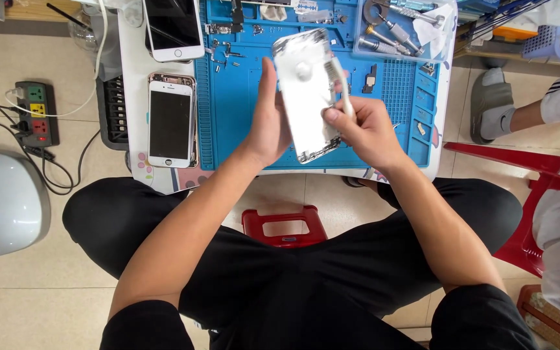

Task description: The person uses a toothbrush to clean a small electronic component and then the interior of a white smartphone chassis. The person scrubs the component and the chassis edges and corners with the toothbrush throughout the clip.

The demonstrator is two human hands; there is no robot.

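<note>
Beige tiled floor (pixel 8 285), white table (pixel 134 78), red stool (pixel 284 227).

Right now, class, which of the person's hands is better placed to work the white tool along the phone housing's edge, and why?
Probably the right hand: it already grips the white tool against the silver phone housing. The left hand is occupied steadying the housing above the blue mat.

A glossy, silvery metal phone shell (pixel 306 97) is seen over a matt blue rubbery mat (pixel 241 110); the stool (pixel 284 227) is of shiny red plastic.
</note>
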